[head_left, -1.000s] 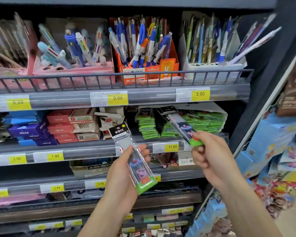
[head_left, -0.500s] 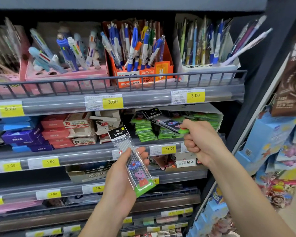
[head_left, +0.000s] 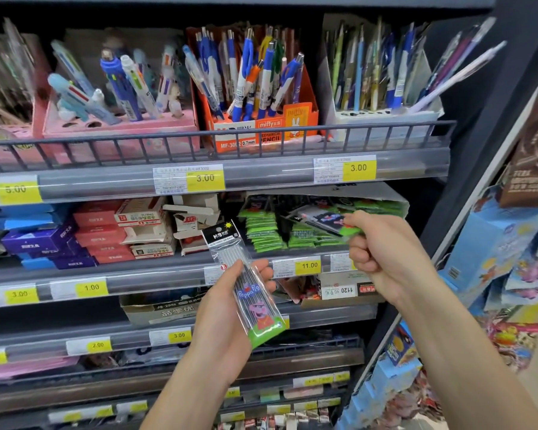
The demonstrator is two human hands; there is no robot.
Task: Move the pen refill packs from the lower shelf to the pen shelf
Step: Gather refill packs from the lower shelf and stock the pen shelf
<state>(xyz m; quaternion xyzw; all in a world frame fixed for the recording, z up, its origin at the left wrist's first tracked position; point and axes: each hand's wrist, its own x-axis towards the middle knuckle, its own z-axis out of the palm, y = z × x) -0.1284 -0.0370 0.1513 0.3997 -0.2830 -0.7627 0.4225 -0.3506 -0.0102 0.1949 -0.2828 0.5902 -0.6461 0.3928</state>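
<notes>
My left hand holds a clear pen refill pack with a black header and green bottom, upright in front of the second shelf. My right hand pinches the green end of a second refill pack, which lies nearly flat and points left into the box of green refill packs on the second shelf. The pen shelf above carries a pink pen holder, an orange pencil box and a white pen holder behind a wire rail.
Red, blue and purple small boxes fill the left of the second shelf. Yellow price tags line the shelf edges. A side rack of blue and colourful packets hangs at the right. Lower shelves hold a cardboard box.
My right hand has carried its pack up and leftward, tipping it from steep to nearly flat over the green packs. My left hand and its pack have barely moved.
</notes>
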